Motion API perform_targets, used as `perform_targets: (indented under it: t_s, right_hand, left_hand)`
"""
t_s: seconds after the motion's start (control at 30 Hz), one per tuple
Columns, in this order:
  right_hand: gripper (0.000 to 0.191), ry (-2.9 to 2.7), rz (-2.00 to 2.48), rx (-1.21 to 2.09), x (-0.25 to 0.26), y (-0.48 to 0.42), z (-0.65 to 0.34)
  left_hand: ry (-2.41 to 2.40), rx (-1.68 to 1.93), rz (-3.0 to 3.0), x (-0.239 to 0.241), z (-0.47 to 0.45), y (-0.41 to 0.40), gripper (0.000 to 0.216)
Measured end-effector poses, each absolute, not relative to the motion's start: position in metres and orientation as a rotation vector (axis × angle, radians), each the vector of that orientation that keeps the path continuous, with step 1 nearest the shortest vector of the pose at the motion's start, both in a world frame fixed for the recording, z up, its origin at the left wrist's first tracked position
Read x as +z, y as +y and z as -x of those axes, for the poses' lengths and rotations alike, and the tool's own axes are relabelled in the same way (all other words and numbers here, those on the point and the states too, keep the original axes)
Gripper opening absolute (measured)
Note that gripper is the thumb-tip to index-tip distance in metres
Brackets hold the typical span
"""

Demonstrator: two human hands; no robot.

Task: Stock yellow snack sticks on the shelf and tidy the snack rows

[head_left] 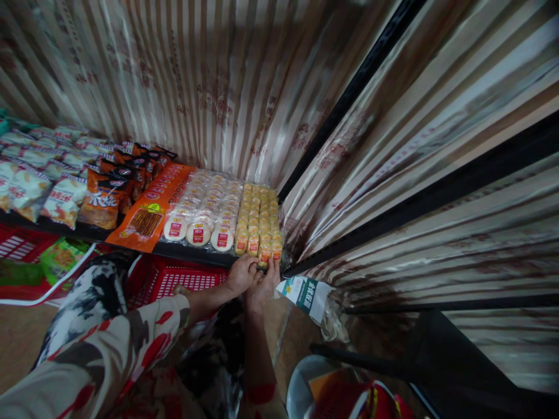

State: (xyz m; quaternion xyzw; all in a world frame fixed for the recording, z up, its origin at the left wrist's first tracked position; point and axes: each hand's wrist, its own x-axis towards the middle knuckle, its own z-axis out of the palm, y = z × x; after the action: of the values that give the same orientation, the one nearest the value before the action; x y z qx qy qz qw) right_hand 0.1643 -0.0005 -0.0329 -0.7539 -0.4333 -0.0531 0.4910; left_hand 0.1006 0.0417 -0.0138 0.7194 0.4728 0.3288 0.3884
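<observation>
Both my hands meet at the front edge of a low dark shelf. My left hand is curled, its fingers pinching at a small yellow packet in the front row. My right hand reaches up beside it with fingers touching the same front packets. Rows of these small yellow snack packets fill the shelf's right end. To their left lie rows of round white cakes with red labels.
Orange flat packs, dark orange bags and white snack bags line the shelf leftward. A red plastic basket sits below. A white-green carton lies at the right. Striped curtains hang behind and right, with black bars.
</observation>
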Motion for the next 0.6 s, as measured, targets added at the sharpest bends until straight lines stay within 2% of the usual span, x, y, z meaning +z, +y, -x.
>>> perform_targets:
  t_s: [0.33,0.6]
  right_hand:
    - [0.035,-1.198,1.729,-0.167,-0.039,-0.013,-0.156]
    - [0.027,-1.569,1.582,0.055,-0.048,-0.020,-0.126]
  left_hand:
    - [1.228,0.845,-1.818,-0.022,-0.081,0.026,0.022]
    - [1.316,0.689,-1.812,-0.049,-0.035,0.018,0.024]
